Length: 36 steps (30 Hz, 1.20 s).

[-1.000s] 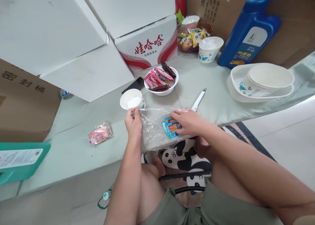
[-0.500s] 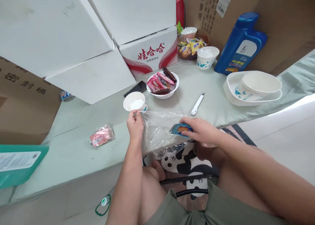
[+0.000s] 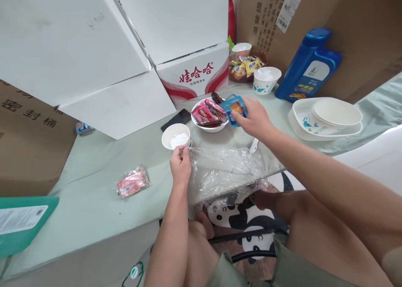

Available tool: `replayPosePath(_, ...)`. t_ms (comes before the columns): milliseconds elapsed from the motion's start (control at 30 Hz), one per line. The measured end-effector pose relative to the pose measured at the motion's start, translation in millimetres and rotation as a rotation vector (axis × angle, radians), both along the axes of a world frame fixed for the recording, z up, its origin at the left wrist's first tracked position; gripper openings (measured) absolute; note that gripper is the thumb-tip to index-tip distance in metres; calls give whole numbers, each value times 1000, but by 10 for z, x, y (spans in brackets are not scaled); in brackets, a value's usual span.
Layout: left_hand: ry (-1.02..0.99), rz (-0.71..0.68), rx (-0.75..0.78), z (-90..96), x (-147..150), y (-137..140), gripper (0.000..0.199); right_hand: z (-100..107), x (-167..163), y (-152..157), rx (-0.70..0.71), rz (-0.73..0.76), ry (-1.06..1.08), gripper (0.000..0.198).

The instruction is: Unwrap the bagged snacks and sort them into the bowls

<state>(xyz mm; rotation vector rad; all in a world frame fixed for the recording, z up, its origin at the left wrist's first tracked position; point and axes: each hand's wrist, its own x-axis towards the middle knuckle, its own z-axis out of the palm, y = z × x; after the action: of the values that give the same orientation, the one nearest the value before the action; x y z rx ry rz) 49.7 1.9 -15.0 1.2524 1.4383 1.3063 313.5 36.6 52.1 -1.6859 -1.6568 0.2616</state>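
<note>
My left hand (image 3: 181, 165) pinches the upper left edge of a clear plastic bag (image 3: 220, 170), which lies flat and hangs over the table's front edge. Just behind those fingers stands a white paper bowl (image 3: 172, 132) with crumpled white stuff inside. My right hand (image 3: 256, 117) grips blue snack packets (image 3: 235, 109), seemingly two, with a golden picture on the front. They are held up at the right rim of a white bowl (image 3: 212, 128) filled with pink and dark-brown wrapped wafers (image 3: 207, 111). A white utility knife (image 3: 254, 145) lies below my right wrist, partly hidden.
Behind stand a white water carton (image 3: 197, 75), a basket of snacks (image 3: 249, 63), a paper cup (image 3: 266, 80) and a blue bottle (image 3: 309, 65). A white tray (image 3: 298, 126) holds stacked bowls. A phone (image 3: 176, 119), a pink packet (image 3: 133, 182) and a green container (image 3: 25, 224) lie leftward.
My right hand has lifted the blue snack packets up and away from the plastic bag to beside the wafer bowl. My left hand keeps its pinch on the bag.
</note>
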Motion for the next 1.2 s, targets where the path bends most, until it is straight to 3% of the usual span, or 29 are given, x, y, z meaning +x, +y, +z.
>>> replayPosePath(100,5,-19,-6,-12,46,17,26,41,-258,367,-22,29,-204,25)
replayPosePath(233,-2,-38,2,-7,95,27,25,68,-406,471,-217,28,-393,40)
replayPosePath(500,-12,-63,2,-17,107,41,25,84,-340,498,-297,34,-312,44)
replayPosePath(567,-22,-66,9,-24,103,41,25,106,-280,357,-220,22,-249,45)
replayPosePath(667,-39,-97,5,-18,99,34,26,110,-134,-95,-110,6,-161,38)
replayPosePath(767,-51,-135,-8,4,93,16,28,2,5,-640,-104,253,-120,39)
replayPosePath(867,-38,-137,5,30,79,-13,28,-207,31,-1012,-185,430,-233,64)
replayPosePath(1000,-3,-130,43,54,43,-50,27,-434,-27,-1154,-285,483,-458,77)
replayPosePath(1100,37,-130,80,67,3,-73,25,-462,-1,-1133,-280,456,-480,54)
replayPosePath(1200,82,-117,118,78,-43,-83,24,-389,94,-1096,-279,336,-337,35)
